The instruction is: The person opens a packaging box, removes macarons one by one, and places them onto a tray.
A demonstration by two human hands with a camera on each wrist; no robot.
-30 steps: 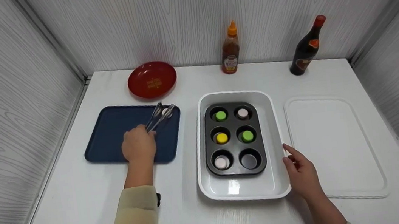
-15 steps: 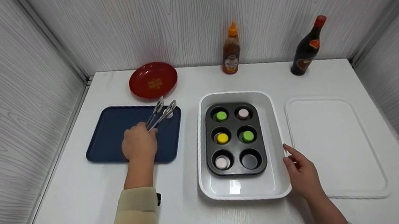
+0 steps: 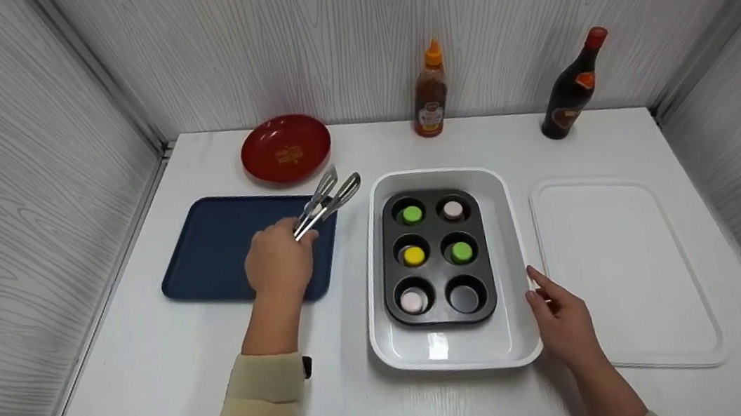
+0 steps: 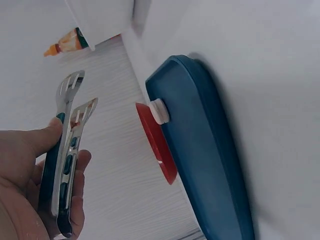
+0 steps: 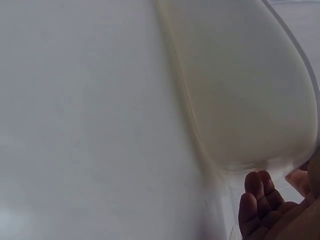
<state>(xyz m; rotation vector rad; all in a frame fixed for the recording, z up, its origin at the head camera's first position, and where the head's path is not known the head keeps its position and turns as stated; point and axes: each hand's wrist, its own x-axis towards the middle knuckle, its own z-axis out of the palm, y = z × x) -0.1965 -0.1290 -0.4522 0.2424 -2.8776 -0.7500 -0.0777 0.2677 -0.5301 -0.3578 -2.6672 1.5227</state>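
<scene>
My left hand (image 3: 278, 258) grips a pair of metal tongs (image 4: 62, 145) above the blue tray (image 3: 227, 247). The tongs' tips are apart with nothing between them. A small white macaron-like disc (image 4: 159, 111) lies on the tray's far right corner, partly hidden behind the tongs in the head view. On the right, my right hand (image 3: 562, 319) pinches the rim of the white basin (image 3: 518, 232). Inside the basin is a dark muffin tin (image 3: 438, 267). Its cups hold green, yellow and pale pink discs, the yellow disc (image 3: 414, 255) at middle left; the near right cup is empty.
A red plate (image 3: 285, 149) sits behind the blue tray. At the back stand a sauce bottle (image 3: 430, 98) with an orange cap and a dark bottle (image 3: 572, 91) with a red top. A flat white lid (image 3: 625, 268) lies right of the basin.
My left hand has moved right and slightly away with the tongs, lifting them from around the white disc, which stays on the tray. My right hand has kept its place on the basin.
</scene>
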